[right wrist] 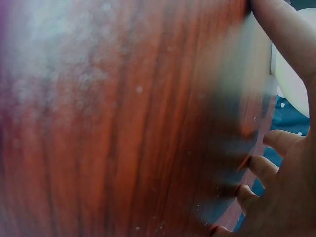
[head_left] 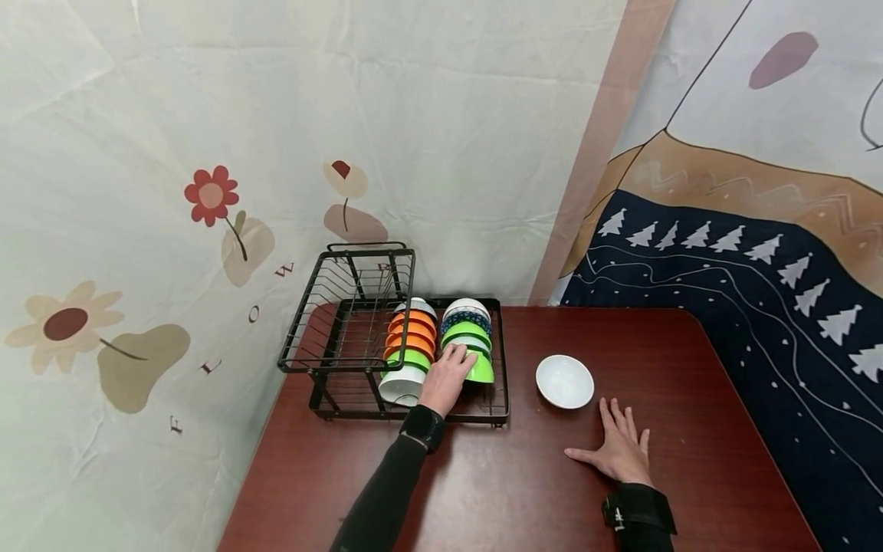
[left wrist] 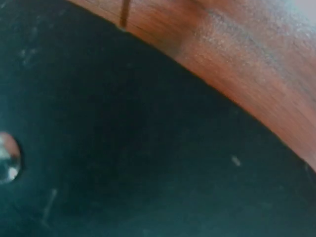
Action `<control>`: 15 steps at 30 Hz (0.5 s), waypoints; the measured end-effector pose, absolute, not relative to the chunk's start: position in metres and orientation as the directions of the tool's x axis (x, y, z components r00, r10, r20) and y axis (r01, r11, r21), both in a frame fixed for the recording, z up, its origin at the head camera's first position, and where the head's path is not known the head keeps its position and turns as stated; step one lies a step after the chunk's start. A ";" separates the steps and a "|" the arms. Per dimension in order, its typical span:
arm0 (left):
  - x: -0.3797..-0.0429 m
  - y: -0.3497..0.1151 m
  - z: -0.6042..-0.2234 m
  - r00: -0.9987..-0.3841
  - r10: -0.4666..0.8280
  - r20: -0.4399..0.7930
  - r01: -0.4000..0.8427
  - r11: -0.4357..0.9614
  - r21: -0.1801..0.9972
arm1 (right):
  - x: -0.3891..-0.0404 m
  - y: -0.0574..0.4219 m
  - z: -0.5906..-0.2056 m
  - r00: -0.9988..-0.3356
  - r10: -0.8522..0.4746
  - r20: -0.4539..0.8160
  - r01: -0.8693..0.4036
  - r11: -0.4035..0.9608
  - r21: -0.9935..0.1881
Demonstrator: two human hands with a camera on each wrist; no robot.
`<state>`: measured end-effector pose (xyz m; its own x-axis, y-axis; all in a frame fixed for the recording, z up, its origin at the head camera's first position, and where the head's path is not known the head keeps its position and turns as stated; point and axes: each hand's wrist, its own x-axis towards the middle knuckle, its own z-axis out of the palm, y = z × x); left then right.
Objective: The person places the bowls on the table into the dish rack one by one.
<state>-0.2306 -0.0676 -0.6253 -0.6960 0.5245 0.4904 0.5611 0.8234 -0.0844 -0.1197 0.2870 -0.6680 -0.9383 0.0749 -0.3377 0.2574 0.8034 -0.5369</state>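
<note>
My left hand (head_left: pixel 447 377) reaches into the black dish rack and grips a bright green bowl (head_left: pixel 482 369), the front one of the right-hand row; its thumb is hidden. Beside that hand a white bowl (head_left: pixel 400 385) stands on edge at the front of the left row. My right hand (head_left: pixel 623 452) is low over the table with fingers spread, holding nothing. Just beyond its fingertips sits a separate white bowl (head_left: pixel 565 382). In the right wrist view the spread fingers (right wrist: pixel 264 170) show above the wood. Dark material and some tabletop fill the left wrist view.
The two-tier black wire rack (head_left: pixel 502 360) stands at the back left of the red-brown table (head_left: pixel 524 491). Orange bowls (head_left: pixel 411 335) and several others stand nested on edge in two rows. A printed cloth (head_left: pixel 441 153) hangs behind the table.
</note>
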 end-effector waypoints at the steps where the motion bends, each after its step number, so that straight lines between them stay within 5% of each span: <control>1: -0.230 -0.067 -0.625 -0.704 0.518 0.485 0.556 0.828 -0.077 | -0.120 0.287 -0.668 -0.938 0.076 -0.339 0.259 0.803 -0.537; 15: -0.238 -0.070 -0.643 -0.795 0.390 0.465 0.497 0.858 0.131 | -0.121 0.288 -0.669 -0.936 0.069 -0.345 0.257 0.804 -0.536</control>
<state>-0.2383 -0.0704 -0.6430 -0.7952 0.3898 0.4645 0.4969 0.8579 0.1308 -0.1213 0.2884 -0.6693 -0.9359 0.0690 -0.3455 0.2572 0.8041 -0.5360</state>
